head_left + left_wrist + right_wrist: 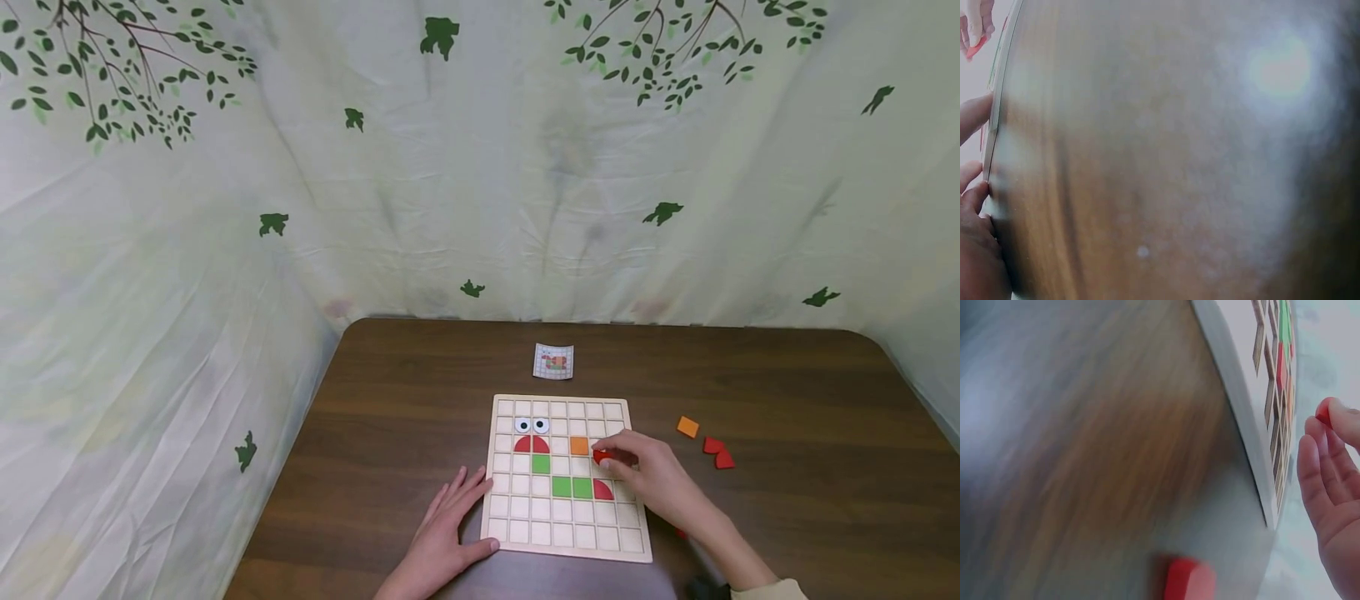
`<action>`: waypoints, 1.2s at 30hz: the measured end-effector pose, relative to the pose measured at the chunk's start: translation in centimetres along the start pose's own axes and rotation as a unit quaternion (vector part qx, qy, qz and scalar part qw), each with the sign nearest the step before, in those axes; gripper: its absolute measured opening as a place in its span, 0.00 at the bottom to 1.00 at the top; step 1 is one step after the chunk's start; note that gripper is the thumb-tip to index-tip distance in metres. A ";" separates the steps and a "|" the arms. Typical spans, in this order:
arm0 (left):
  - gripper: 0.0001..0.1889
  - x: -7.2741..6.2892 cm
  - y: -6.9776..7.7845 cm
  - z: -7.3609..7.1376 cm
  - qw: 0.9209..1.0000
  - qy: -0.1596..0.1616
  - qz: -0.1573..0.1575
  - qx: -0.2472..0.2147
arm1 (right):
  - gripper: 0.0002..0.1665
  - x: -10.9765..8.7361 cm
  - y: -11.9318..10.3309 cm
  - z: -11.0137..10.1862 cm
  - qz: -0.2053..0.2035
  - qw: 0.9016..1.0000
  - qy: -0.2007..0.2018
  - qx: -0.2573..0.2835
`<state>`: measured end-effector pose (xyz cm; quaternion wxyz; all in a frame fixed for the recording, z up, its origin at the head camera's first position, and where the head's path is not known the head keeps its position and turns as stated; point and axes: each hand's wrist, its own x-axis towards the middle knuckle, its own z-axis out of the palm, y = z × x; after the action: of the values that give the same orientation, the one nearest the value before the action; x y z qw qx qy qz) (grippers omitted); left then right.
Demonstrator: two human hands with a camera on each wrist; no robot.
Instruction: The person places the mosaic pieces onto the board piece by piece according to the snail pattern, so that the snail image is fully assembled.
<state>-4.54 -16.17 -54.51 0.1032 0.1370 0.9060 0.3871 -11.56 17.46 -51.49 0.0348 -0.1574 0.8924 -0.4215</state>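
Observation:
A white grid board (517,531) with wooden edges lies on the table. In its cells sit two eye pieces (532,426), two red quarter-round pieces (532,444), several green squares (561,487), an orange square (579,446) and another red quarter-round piece (602,490). My right hand (651,472) pinches a small red piece (601,457) between thumb and fingertips over the board's right side; its outline is partly covered. With fingers spread, my left hand (447,533) rests against the board's left edge, its thumb at the lower left corner.
Right of the board lie an orange square (687,427) and two red pieces (718,452). Another red piece (1188,579) is near the right wrist. A small picture card (553,362) lies behind the board on the brown table (405,400). A leaf-patterned curtain (495,167) hangs behind.

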 end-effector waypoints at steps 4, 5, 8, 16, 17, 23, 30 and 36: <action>0.40 0.1 0.1 0.0 1.000 0.002 0.002 0.002 | 0.14 0.6 -0.3 0.6 -0.006 1.000 -0.012 0.007; 0.40 0.1 0.1 0.0 1.000 0.002 0.002 0.001 | 0.14 0.7 -0.4 0.7 -0.005 1.000 -0.015 0.009; 0.40 0.1 0.0 0.1 1.000 0.003 0.003 0.001 | 0.13 1.1 -0.7 1.1 -0.007 1.000 -0.021 0.013; 0.40 0.1 -0.3 0.2 1.000 0.000 0.000 0.003 | 0.11 1.8 -1.6 2.4 -0.031 0.997 -0.059 0.026; 0.40 0.1 -0.4 0.2 1.000 0.000 0.000 0.002 | 0.10 1.9 -1.8 2.6 -0.031 0.997 -0.066 0.028; 0.40 0.2 -0.4 0.1 1.000 -0.003 -0.003 0.004 | 0.06 2.2 -2.7 3.8 -0.032 0.995 -0.087 0.033; 0.40 0.1 -0.3 0.1 1.000 0.004 0.008 0.004 | 0.04 2.3 -3.9 5.2 -0.036 0.996 -0.085 0.007; 0.40 0.0 -0.2 0.1 1.000 0.005 0.009 0.006 | 0.05 2.4 -4.3 6.1 -0.032 0.996 -0.070 -0.048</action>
<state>-4.58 -16.23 -54.79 0.0945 0.1437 0.9076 0.3829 -11.54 9.63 -51.91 0.0762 -0.2168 0.9015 -0.3668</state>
